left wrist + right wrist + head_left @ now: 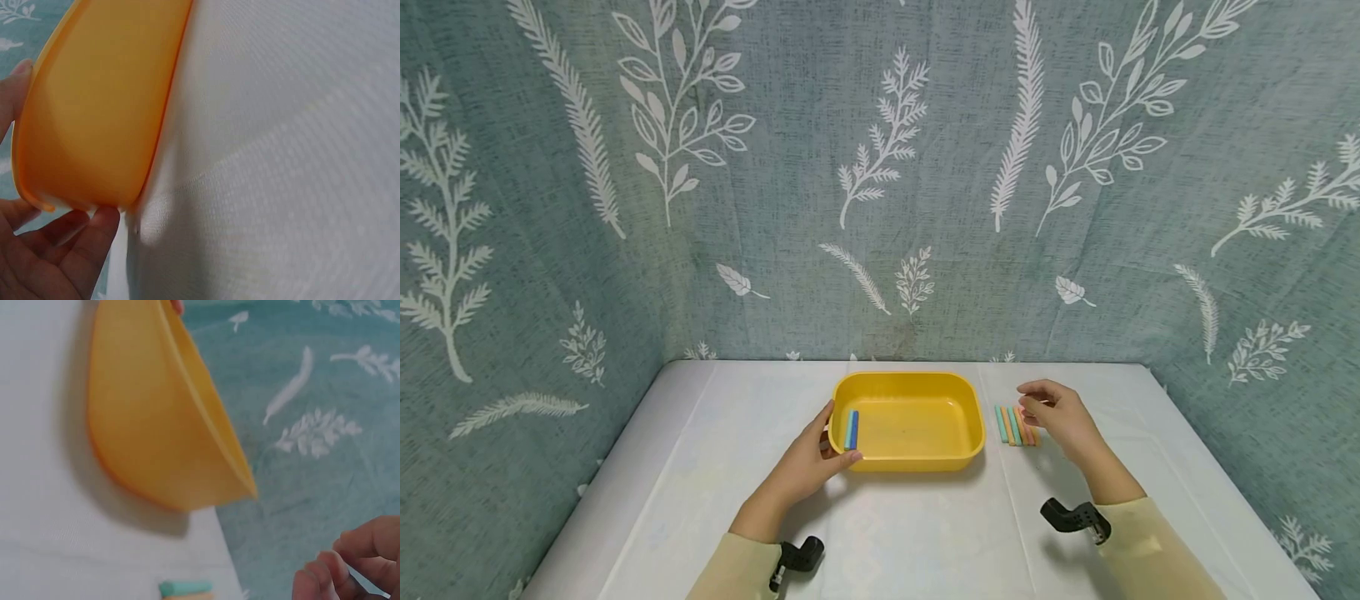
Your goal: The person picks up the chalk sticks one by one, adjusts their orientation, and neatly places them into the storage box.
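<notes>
A yellow plastic tray [910, 463] stands on the white table. My left hand [808, 458] grips its left end, the thumb at the near rim and the other fingers around the side; the left wrist view shows fingertips [103, 219] against its wall. Two chalk sticks, one light blue [848, 430] and one dark blue [854, 430], lie side by side inside at the left. Right of the tray, several green, orange and pink chalk sticks [1009, 426] lie in a row. My right hand [1054, 410] hovers over the row's right end, fingers loosely bent, nothing visible between them.
A white cloth [917, 533] covers the table. Behind and on both sides hangs a teal curtain [790, 208] with white leaf prints. Black camera mounts [1075, 518] sit on both wrists, above the cream sleeves [1150, 550].
</notes>
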A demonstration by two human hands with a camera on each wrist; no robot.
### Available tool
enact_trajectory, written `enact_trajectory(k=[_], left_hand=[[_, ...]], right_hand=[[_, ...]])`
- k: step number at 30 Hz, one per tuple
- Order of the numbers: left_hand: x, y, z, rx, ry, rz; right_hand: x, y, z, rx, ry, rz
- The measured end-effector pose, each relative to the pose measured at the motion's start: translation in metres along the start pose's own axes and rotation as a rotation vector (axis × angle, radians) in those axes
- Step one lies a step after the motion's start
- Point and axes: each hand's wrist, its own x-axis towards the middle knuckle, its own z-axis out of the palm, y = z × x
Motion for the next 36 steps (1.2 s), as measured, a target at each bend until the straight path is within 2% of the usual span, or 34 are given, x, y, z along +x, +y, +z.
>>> enact_trajectory(k=[4,12,18,26,31,36], left_hand=[[0.000,0.000,0.000,0.007,0.003,0.000],[0.000,-0.002,0.000,-0.005,-0.004,0.008],[0.000,-0.002,0.000,-0.004,-0.003,0.013],[0.001,-0.001,0.000,0.003,0.000,0.009],[0.001,-0.002,0.000,0.003,-0.002,0.011],[0.000,-0.001,0.000,0.006,0.001,0.004]], right_hand=[[0.004,0.013,-0.005,-0.028,-0.013,0.008],[0.013,0.038,-0.016,-0.115,-0.092,0.012],[0.014,0.040,-0.020,-0.151,-0.138,0.068],[0.024,0.045,-0.019,-0.203,-0.174,0.183],[0.028,0.049,-0.020,-0.285,-0.225,0.208],[0.031,0.048,-0.023,-0.278,-0.282,0.215]])
